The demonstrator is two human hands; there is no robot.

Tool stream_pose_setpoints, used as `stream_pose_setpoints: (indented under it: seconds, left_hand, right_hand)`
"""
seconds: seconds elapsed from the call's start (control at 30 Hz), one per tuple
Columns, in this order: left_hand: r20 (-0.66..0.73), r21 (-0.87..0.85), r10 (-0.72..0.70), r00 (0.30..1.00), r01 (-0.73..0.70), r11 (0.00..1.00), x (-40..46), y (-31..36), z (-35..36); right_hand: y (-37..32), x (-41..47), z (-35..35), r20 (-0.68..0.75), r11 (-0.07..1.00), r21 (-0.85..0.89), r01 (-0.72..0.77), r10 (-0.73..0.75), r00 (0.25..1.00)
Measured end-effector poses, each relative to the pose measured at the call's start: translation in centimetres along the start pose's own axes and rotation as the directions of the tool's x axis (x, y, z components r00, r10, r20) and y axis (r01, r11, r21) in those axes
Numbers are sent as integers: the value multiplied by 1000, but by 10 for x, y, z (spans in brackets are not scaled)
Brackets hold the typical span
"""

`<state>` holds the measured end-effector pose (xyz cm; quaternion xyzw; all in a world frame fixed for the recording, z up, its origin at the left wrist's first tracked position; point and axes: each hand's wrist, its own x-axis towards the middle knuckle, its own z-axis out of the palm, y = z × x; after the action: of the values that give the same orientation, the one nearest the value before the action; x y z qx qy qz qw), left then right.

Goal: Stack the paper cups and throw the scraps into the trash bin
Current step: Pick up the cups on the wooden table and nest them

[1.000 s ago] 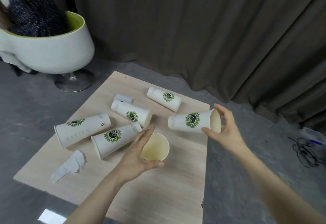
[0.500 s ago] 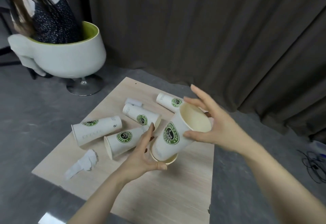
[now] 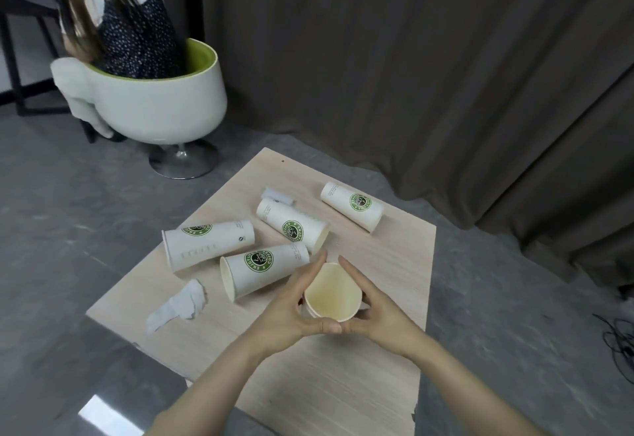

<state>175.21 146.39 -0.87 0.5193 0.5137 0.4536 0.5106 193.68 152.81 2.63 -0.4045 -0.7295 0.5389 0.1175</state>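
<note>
Head view, looking down: at the lower centre of the frame, the left hand (image 3: pixel 291 312) and the right hand (image 3: pixel 379 315) cup an upright stack of paper cups (image 3: pixel 332 293) between them, fingers lying along its sides and the thumbs meeting at the near rim, so both hands grip it. Two rims show, one nested just inside the other, and the pale yellow inside of the top cup faces the camera. The stack stands on a light wooden table (image 3: pixel 343 384) that fills the lower middle of the frame. Just left of the hands, a cup with a green logo (image 3: pixel 264 269) lies on its side, mouth toward the lower left. Further left lies a second cup (image 3: pixel 209 243), also tipped over. Above the hands, a third cup (image 3: pixel 291 228) lies tilted, and toward the upper right of the table a fourth cup (image 3: pixel 353 206) lies apart from the others. A crumpled white scrap (image 3: pixel 178 305) rests near the table's left edge, and a small white scrap (image 3: pixel 278 195) sits just beside the third cup's far end. In the upper left, a person sits in a round white chair (image 3: pixel 154 106) with a green lining. A dark curtain (image 3: pixel 411 58) hangs across the top and right. Black cables (image 3: pixel 621 339) lie on the grey floor at the right edge.
</note>
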Motion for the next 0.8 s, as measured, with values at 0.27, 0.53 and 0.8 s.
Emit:
stream_pose_setpoints:
  seconds: [0.27, 0.53, 0.8]
  left_hand:
    - [-152, 68, 32, 988, -22, 997, -37, -3, -37]
    - [-411, 40, -7, 911, 26, 999, -87, -7, -70]
    - [-490, 71, 9, 872, 30, 997, -104, -3, -96]
  right_hand:
    - [-14, 26, 28, 207, 995, 84, -46, 27, 978]
    - [-37, 115, 49, 130, 969, -194, 154, -131, 983]
    - [-20, 188, 105, 409, 668, -641, 378, -119, 905]
